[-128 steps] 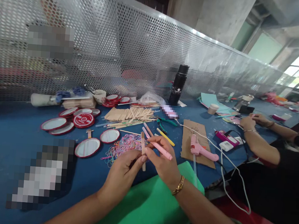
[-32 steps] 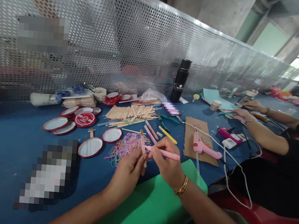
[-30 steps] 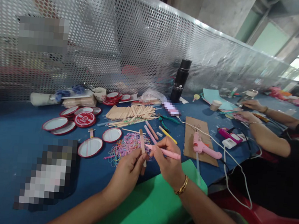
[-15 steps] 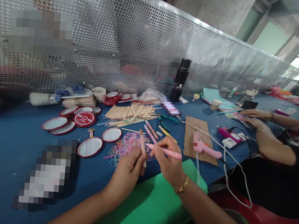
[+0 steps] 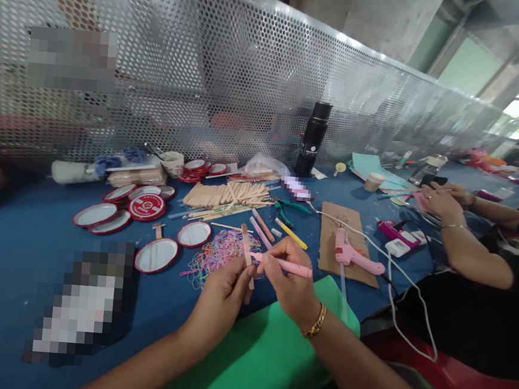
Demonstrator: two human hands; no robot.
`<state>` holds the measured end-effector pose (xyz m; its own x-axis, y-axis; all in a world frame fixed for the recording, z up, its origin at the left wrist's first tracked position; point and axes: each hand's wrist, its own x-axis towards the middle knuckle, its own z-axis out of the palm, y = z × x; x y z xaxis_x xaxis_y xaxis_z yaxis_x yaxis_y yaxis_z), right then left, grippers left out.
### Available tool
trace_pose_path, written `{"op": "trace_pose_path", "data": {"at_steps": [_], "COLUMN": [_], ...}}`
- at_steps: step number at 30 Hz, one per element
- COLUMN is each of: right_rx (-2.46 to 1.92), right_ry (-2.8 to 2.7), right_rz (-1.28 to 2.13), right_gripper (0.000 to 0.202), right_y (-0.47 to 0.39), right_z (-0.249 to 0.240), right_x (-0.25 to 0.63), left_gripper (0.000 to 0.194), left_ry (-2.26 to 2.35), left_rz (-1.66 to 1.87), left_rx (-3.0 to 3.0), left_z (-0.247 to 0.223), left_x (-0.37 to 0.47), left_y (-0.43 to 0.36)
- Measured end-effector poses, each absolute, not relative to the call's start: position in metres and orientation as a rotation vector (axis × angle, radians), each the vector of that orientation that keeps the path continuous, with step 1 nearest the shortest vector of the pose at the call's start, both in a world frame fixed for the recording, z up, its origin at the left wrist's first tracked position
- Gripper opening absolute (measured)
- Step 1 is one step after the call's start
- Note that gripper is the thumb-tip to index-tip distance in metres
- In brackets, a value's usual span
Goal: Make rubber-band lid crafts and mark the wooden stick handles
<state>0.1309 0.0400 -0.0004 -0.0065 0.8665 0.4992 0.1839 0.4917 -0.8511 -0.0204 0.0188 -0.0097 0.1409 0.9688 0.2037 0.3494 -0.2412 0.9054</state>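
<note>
Pinched between thumb and fingers of my left hand (image 5: 227, 291) is a wooden craft stick (image 5: 246, 245), held upright with its top end brown and the rest pinkish. My right hand (image 5: 292, 281) grips a pink marker (image 5: 292, 266), its tip at the stick's right edge. Below and behind the stick lies a tangle of coloured yarn (image 5: 219, 254). Two markers, one pink (image 5: 260, 233) and one orange-brown (image 5: 265, 224), rest just past my right hand. A yellow marker (image 5: 291, 234) lies there too.
Red-rimmed jar lids (image 5: 156, 255) and a pile of craft sticks (image 5: 226, 195) lie left and behind. A pink glue gun (image 5: 356, 257) rests on cardboard (image 5: 334, 215), its white cable looping right. A black bottle (image 5: 314, 139) stands behind. A co-worker's hands (image 5: 439, 199) work at right.
The pink marker's tip has moved slightly left and down, onto the stick's edge, with my right hand. My left hand stays put. The co-worker's hands have risen from the table.
</note>
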Motion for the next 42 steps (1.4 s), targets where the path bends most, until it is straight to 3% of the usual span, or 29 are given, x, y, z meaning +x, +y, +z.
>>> {"op": "trace_pose_path", "data": {"at_steps": [42], "right_rx": [-0.966], "right_ry": [-1.501], "right_rz": [0.651], "right_gripper": [0.017], "right_y": [0.0410], "right_z": [-0.0016], "right_x": [0.1317], "left_gripper": [0.034], "left_ry": [1.304], "left_rz": [1.093], "left_rx": [1.696], "left_z": [-0.0121], "left_x": [-0.0212], "left_y": [0.0204]}}
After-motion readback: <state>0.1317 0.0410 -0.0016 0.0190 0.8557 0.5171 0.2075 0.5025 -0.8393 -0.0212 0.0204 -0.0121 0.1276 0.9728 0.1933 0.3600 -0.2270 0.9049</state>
